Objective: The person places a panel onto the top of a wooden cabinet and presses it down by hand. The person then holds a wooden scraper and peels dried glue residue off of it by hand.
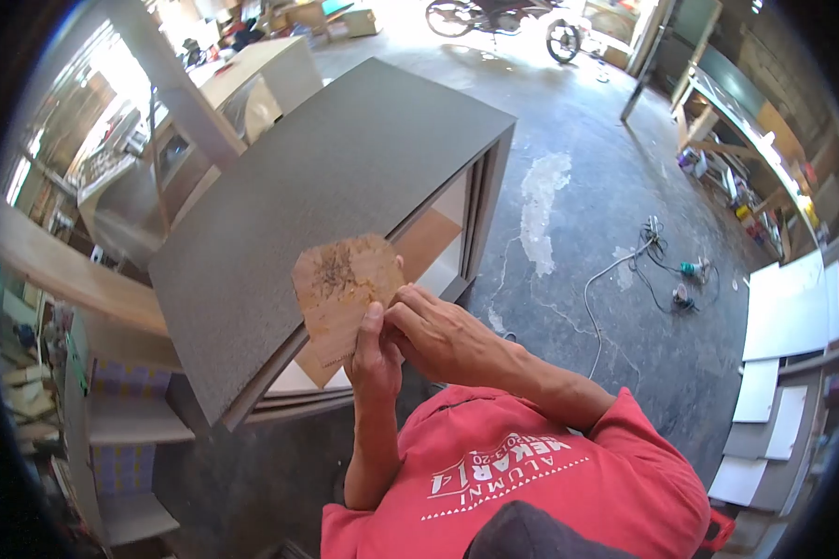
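Note:
A thin piece of plywood with clipped corners is held up, its face marked with dark smudges and yellowish smears. My left hand grips its lower right edge, thumb lying on the face and fingers behind. My right hand is closed against the board's right edge beside the left thumb. Its fingertips are bent together, and whatever they pinch is hidden. Below the board is a large grey cabinet lying on its side, its open front facing me with pale inner panels partly showing.
Wooden posts and a beam stand at the left, above grey shelving. Cables and a green plug lie on the concrete floor. White panels lean at the right near a workbench. A motorcycle stands far back.

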A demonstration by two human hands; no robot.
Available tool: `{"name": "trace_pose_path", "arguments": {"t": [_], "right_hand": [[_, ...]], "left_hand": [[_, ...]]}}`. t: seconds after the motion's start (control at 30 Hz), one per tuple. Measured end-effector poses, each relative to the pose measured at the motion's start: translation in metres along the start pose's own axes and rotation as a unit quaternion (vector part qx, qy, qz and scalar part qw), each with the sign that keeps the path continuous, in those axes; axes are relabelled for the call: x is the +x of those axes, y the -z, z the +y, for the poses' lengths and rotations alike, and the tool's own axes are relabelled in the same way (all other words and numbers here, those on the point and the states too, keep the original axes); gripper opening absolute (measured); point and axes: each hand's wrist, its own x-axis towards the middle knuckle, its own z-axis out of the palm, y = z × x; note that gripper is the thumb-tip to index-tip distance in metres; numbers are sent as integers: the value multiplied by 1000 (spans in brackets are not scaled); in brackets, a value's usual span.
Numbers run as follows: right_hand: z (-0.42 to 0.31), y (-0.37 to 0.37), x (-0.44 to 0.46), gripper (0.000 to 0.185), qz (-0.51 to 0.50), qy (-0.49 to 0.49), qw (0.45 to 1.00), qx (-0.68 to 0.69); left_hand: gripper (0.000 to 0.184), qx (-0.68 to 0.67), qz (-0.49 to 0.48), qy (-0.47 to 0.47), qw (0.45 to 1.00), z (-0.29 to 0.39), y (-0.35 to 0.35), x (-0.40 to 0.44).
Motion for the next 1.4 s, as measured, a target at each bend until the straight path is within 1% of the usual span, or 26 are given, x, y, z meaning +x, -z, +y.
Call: {"name": "trace_pose_path", "arguments": {"t": [0.1, 0.2, 0.27, 0.33, 0.37, 0.4, 0.47, 0.5, 0.53, 0.57, 0.6, 0.63, 0.7, 0.73, 0.8, 0.87, 0.9, 0.93, 0.97, 1.03, 1.1, 1.13, 1.17, 1.2, 1.27, 1.4], "right_hand": [[5, 5, -4, 28, 17, -1, 999, 47], [12, 18, -8, 23, 69, 34, 997, 11], [15, 28, -13, 20, 29, 90, 994, -46], [19, 38, -16, 23, 37, 109, 991, -68], [20, 41, -17, 26, 35, 128, 988, -84], [21, 43, -18, 26, 42, 127, 987, -88], [24, 42, -19, 21, 21, 146, 983, -110], [25, 39, -21, 21, 23, 146, 983, -110], [27, 34, -23, 20, 36, 108, 988, -103], [29, 28, -24, 19, 50, 72, 992, -96], [30, 23, -25, 19, 52, 75, 991, -96], [29, 16, -27, 18, 82, 33, 993, -77], [25, 1, -33, 20, 127, -44, 991, -7], [18, -5, -38, 20, 129, -41, 991, -8], [1, -13, -47, 25, 59, -90, 966, 234], [-3, -15, -44, 27, 82, -86, 968, 222], [1, -7, -39, 23, 141, -87, 965, 205], [4, 1, -32, 19, 198, -88, 958, 188], [8, 12, -30, 17, 217, -126, 948, 194], [19, 38, -24, 25, 259, -120, 950, 128], [32, 49, -24, 22, 301, -179, 918, 183], [35, 53, -24, 22, 292, -184, 918, 193], [35, 58, -22, 20, 327, -202, 884, 266], [36, 60, -22, 18, 361, -219, 842, 335], [40, 60, -27, 17, 342, -214, 856, 324], [38, 54, -25, 16, 307, -189, 899, 248]], "left_hand": [[64, 37, 65, -7, 997, -5, 13, -9], [69, 91, 43, -12, 995, -4, 19, -13], [71, 71, 25, 1, 997, -2, 27, -17], [79, -12, -75, 25, 997, 11, 25, -15], [86, 4, -99, 32, 995, 18, 24, -11], [86, 6, -106, 33, 994, 25, 16, -8], [78, 77, 1, 138, 987, 38, -1, -3], [63, 105, -8, 145, 984, 33, 3, 2], [63, 106, -9, 143, 984, 27, 3, 2], [55, 142, 25, 99, 985, 18, 1, 2], [47, 178, 59, 55, 981, 8, 1, 2], [41, 235, 47, 18, 971, -3, 8, 1], [40, 256, 68, -2, 964, -15, 5, -4], [39, 276, 89, -20, 957, -21, 3, -5], [37, 317, 111, -37, 941, -28, 4, -2], [41, 202, 134, 3, 970, -28, 3, 5], [46, 109, 158, -7, 981, -31, 3, 8], [46, 111, 161, -6, 981, -29, 4, 9], [48, 87, 158, 11, 984, -26, 6, 10], [50, 71, 161, 37, 984, -18, 1, 10], [50, 74, 157, 42, 984, -12, -8, 9], [50, 74, 146, 48, 985, -11, -10, 8], [43, 76, 155, 35, 984, -14, -13, 6], [43, 79, 166, 35, 982, -14, -12, 5], [41, 49, 118, 56, 990, -15, -13, 5], [35, 58, 105, 38, 992, -20, -19, 1]]}}
